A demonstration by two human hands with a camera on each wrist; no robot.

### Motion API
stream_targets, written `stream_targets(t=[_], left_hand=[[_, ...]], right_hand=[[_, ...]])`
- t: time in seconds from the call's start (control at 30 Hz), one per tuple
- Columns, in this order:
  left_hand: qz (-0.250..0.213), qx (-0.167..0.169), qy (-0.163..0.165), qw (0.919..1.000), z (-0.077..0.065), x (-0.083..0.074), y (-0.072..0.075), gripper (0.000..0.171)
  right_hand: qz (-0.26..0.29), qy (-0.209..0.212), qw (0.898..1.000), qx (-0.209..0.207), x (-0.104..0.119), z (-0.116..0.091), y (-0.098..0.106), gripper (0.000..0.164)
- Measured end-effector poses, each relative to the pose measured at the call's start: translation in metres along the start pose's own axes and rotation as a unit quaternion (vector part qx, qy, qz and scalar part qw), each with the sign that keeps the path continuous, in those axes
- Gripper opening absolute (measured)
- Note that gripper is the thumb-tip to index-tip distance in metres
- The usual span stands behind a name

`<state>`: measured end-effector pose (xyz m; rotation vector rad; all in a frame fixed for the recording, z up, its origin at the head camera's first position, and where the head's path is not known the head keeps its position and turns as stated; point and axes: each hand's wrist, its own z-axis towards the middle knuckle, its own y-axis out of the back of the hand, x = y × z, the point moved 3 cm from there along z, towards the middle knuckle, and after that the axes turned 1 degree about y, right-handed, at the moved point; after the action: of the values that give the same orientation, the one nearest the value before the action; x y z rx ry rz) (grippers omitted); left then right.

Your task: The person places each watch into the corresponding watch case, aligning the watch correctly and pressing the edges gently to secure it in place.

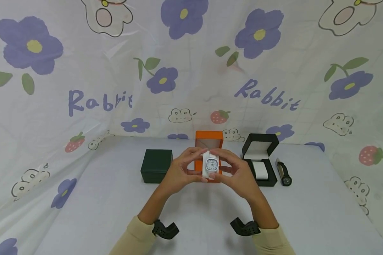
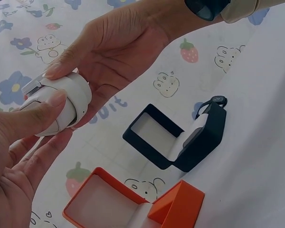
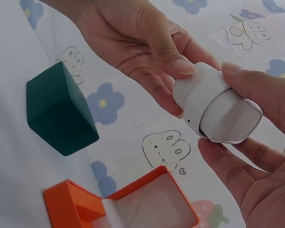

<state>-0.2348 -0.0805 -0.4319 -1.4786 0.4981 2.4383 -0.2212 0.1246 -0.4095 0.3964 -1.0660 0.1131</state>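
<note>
Your left fingers [image 1: 193, 153], right fingers [image 1: 226, 153] curled round white watch [image 1: 212, 164], green box [image 1: 156, 165] edge at nine o'clock, worktop [image 1: 204, 219] stretching toward six

closed green box [image 1: 156, 165], open black box [image 1: 272, 174] with white cushion [image 1: 260, 170], black watch [image 1: 286, 179] beside it, flower-print backdrop [image 1: 198, 71]

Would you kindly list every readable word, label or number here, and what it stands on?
"Rabbit": patterned backdrop, left side, head view.
"Rabbit": same backdrop, right side, head view.
White watch dial: markings too small to read.
Black watch dial: too small to read.
Backdrop, left wrist view: lettering partly hidden.
</note>
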Motion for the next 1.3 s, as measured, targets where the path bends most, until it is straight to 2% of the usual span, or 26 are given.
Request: stream_targets(t=[0.33, 0.67, 1.3], left_hand=[[-0.002, -0.002, -0.005, 1.0000, -0.0020, 0.0001, -0.0010, 0.081], [0.017, -0.007, 0.004, 0.9998, -0.0002, 0.0013, 0.0005, 0.082], [0.003, 0.005, 0.009, 0.9999, 0.0010, 0.0023, 0.0027, 0.082]], right_hand=[[0.015, -0.007, 1.000, -0.003, -0.0002, -0.0010, -0.0031, 0.065], [0.009, 0.002, 1.000, 0.000, 0.0001, -0.0006, -0.0024, 0.068], [-0.007, 0.000, 1.000, 0.009, 0.0001, 0.0018, -0.0025, 0.071]])
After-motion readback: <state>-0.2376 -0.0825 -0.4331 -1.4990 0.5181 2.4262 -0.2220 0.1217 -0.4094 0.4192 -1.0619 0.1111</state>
